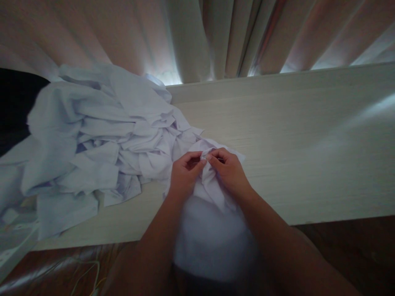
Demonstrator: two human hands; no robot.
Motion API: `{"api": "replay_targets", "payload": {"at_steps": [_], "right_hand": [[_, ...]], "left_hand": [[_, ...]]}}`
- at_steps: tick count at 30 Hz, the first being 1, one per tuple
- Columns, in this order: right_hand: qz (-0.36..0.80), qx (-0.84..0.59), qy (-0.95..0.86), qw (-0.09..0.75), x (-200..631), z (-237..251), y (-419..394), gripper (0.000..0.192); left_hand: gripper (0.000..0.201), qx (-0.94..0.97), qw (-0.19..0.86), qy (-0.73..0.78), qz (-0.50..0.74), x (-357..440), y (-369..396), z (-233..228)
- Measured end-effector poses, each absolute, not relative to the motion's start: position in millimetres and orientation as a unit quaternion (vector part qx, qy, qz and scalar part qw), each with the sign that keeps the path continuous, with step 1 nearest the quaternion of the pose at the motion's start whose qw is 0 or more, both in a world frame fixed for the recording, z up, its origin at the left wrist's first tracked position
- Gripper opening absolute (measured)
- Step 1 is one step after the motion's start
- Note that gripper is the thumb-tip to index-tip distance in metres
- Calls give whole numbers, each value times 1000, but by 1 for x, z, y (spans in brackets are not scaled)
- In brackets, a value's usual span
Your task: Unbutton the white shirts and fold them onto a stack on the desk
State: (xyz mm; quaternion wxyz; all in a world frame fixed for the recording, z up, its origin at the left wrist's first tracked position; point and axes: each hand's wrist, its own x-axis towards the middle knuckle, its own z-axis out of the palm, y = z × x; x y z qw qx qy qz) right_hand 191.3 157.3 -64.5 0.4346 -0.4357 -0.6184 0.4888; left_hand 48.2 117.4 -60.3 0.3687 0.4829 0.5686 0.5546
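A white cloth (212,193) lies bunched at the near edge of a pale wooden table (293,156) and hangs down toward my lap. My left hand (184,174) and my right hand (227,169) meet at its top, each pinching a fold of the cloth between thumb and fingers. Just to the left, a large heap of white cloths (98,139) spreads over the table, touching the cloth I hold.
Beige curtains (216,37) hang behind the table with light showing at their foot. A dark object (15,102) sits at the far left. A thin cable (86,271) lies on the reddish-brown floor below the table's front edge.
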Motion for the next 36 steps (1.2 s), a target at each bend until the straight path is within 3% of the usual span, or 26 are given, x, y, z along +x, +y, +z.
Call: {"api": "replay_targets", "payload": {"at_steps": [3, 5, 13, 18, 24, 36], "right_hand": [[497, -423, -604, 458, 189, -63, 157, 7], [499, -410, -602, 470, 189, -63, 157, 14], [511, -427, -606, 435, 193, -63, 161, 15], [510, -392, -616, 455, 193, -60, 159, 45], [431, -430, -677, 413, 197, -60, 161, 11], [360, -435, -702, 435, 193, -58, 160, 6]], "left_hand": [[19, 473, 369, 577, 554, 53, 117, -61], [19, 454, 372, 589, 556, 56, 116, -60], [12, 387, 408, 582, 587, 61, 116, -50], [9, 375, 414, 590, 583, 60, 115, -47], [15, 395, 377, 597, 588, 58, 116, -53], [10, 340, 442, 599, 575, 59, 115, -48]]}}
